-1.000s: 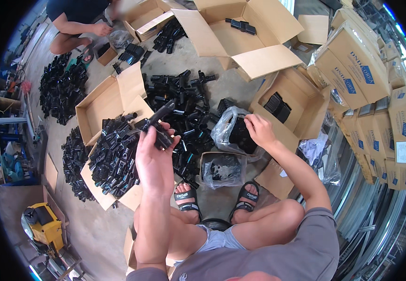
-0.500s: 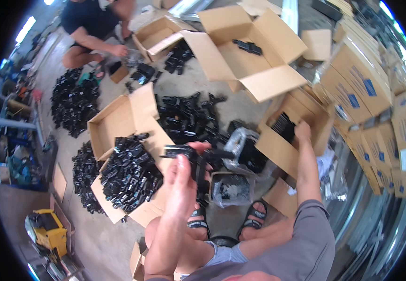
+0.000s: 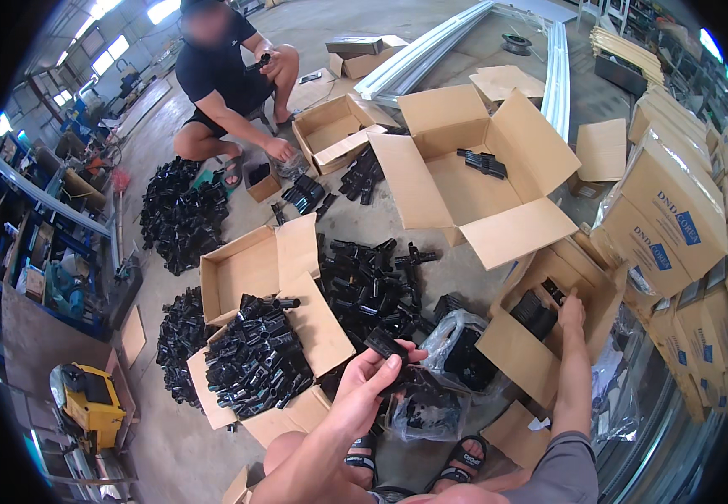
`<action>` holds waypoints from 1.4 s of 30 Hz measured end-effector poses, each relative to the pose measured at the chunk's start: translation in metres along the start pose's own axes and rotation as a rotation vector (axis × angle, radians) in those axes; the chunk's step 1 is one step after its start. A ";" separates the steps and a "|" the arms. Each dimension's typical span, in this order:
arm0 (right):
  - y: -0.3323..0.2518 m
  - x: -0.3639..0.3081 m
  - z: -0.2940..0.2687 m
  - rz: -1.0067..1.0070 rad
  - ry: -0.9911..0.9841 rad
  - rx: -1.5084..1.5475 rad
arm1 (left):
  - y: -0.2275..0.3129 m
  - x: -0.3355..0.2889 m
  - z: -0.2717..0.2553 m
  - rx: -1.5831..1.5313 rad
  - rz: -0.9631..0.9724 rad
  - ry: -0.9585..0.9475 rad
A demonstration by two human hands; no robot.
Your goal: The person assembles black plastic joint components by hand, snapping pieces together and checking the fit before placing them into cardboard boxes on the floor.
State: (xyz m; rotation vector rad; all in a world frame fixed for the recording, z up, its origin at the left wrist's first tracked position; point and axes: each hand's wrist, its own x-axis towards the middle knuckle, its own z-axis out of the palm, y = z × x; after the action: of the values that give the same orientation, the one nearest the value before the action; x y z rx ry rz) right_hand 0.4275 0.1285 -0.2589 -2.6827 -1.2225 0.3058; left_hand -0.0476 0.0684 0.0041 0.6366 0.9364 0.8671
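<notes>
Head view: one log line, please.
left hand: holds black part | right hand: inside cardboard box, near black pieces | co-worker: holds dark piece

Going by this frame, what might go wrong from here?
The left hand holds a black fitting between thumb and fingers; it might slip and fall.
The right hand is inside a cardboard carton, close to a neat row of black pieces, and could knock them out of line.
A heap of black fittings lies loose between spread carton flaps; a bump might send some sliding onto the floor.
</notes>
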 end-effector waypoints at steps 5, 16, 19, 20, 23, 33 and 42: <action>-0.007 -0.042 -0.062 0.001 0.048 0.705 | 0.003 -0.013 0.010 0.038 0.009 -0.067; -0.160 -0.324 -0.245 -0.766 0.005 0.860 | -0.006 -0.048 0.031 0.087 0.071 -0.227; -0.167 -0.351 -0.248 -1.032 0.261 0.721 | -0.012 -0.057 0.030 -0.047 0.044 -0.234; -0.167 -0.358 -0.245 -1.037 0.267 0.716 | -0.010 -0.061 0.029 -0.072 0.025 -0.206; -0.167 -0.373 -0.242 -0.943 0.299 0.876 | 0.012 -0.076 0.030 -0.113 0.004 -0.200; -0.171 -0.392 -0.238 -1.033 0.286 0.784 | 0.014 -0.081 0.020 -0.188 0.064 -0.345; -0.167 -0.384 -0.231 -1.081 0.588 0.654 | -0.002 -0.073 0.026 -0.136 0.185 -0.309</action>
State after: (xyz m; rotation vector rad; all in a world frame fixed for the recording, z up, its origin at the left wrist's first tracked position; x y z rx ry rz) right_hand 0.1206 -0.0723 0.0474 -1.1798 -1.7128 -0.2075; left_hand -0.0475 0.0026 0.0453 0.7232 0.5420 0.9554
